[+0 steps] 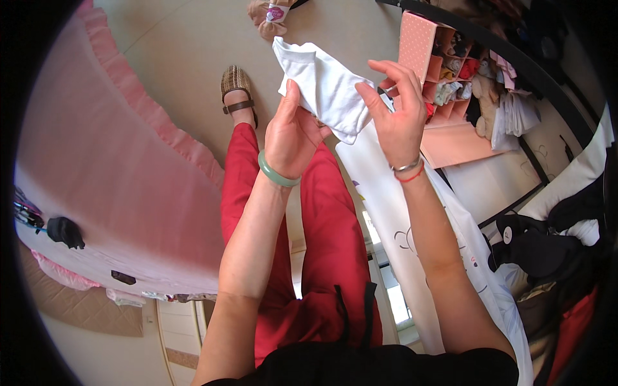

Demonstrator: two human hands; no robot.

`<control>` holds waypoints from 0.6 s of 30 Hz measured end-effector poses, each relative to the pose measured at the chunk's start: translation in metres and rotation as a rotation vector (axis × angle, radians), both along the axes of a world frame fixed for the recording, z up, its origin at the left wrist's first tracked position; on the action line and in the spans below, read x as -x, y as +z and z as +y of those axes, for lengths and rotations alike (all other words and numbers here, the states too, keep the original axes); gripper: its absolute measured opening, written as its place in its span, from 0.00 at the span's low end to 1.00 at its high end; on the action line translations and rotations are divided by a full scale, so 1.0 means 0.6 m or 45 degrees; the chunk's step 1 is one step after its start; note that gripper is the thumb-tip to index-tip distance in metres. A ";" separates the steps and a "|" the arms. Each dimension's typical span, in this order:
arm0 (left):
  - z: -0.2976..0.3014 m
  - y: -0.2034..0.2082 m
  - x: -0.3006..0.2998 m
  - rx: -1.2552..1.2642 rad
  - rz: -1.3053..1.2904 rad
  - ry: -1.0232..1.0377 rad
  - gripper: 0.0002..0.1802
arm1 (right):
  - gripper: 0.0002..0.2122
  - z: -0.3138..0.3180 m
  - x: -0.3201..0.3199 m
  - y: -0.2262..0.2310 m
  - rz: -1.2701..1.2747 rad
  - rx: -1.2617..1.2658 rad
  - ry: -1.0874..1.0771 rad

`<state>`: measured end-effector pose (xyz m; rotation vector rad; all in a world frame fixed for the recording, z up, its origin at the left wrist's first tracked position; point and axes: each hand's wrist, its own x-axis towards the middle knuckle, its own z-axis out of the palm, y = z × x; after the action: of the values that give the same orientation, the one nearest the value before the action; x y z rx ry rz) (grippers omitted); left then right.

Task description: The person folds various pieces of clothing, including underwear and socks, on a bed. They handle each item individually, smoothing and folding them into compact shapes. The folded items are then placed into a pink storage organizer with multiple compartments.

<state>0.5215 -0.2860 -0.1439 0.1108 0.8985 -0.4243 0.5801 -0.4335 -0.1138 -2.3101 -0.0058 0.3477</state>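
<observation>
A pair of white socks (335, 96), or one folded sock, lies across my left hand (290, 138). The thumb presses on top of the fabric and the fingers support it from underneath. A green bangle circles that wrist. My right hand (400, 119) is beside the sock's right end, thumb and fingers spread apart. Its thumb tip is close to the white fabric; whether it touches cannot be made out. A silver bracelet and a red cord are on the right wrist.
A pink bed cover (129, 174) with a ruffled edge fills the left side. At the upper right, a pink compartment box (417, 48) holds rolled socks and small clothes. A white cover (370, 170) hangs below it. Dark clothes (541, 251) pile at the far right.
</observation>
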 end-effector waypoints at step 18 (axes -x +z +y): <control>-0.012 -0.015 0.010 -0.139 -0.009 -0.076 0.27 | 0.07 -0.005 0.003 0.046 0.034 -0.372 -0.138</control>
<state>0.5154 -0.2929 -0.1530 0.2397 0.9129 -0.4300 0.5783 -0.4365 -0.0864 -2.0077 0.0766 0.3009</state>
